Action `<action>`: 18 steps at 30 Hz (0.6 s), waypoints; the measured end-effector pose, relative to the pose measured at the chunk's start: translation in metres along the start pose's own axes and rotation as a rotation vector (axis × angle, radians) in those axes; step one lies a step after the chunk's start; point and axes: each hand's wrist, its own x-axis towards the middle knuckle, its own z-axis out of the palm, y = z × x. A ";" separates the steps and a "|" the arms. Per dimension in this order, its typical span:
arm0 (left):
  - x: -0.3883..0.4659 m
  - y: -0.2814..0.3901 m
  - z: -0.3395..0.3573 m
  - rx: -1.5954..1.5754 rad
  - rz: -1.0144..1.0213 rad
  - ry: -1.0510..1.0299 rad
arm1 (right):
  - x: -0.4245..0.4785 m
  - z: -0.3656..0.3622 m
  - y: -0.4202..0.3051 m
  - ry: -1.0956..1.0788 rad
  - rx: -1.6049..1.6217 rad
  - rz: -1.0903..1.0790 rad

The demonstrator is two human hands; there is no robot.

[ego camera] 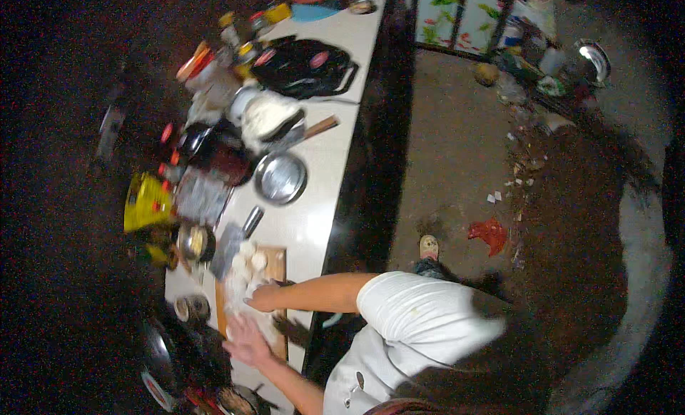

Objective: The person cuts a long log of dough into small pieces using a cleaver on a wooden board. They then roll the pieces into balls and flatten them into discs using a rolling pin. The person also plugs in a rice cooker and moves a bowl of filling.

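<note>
A wooden board (pixel 277 260) dusted with white flour lies on the white counter before me. My left hand (pixel 247 341) is spread over the floured lower part of the board, fingers apart, with nothing seen in it. Close above it in the view, my right hand (pixel 266 296) reaches down to the white, floury middle of the board; its fingertips are blurred, and whether they hold anything is hidden. Several pale round dough pieces (pixel 259 261) sit together at the board's upper end. A cleaver (pixel 229 246) with a metal handle lies beside them, its blade against the board.
Above the cleaver stands a round metal bowl (pixel 281 177). A small bowl with yellowish contents (pixel 197 243) is left of the blade. Further up are a white flour bag (pixel 270 115) and a black induction-style cooker (pixel 305 67). Dark pans (pixel 160 345) crowd the lower left.
</note>
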 end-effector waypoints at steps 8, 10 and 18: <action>-0.054 -0.251 0.186 0.452 -0.262 -0.106 | -0.127 -0.101 0.188 0.131 0.829 -0.176; -0.081 -0.366 0.279 0.628 -0.436 -0.408 | -0.145 -0.153 0.368 0.809 0.368 -0.115; -0.135 -0.612 0.405 1.129 0.305 -1.492 | -0.439 -0.228 0.498 0.712 -0.190 0.329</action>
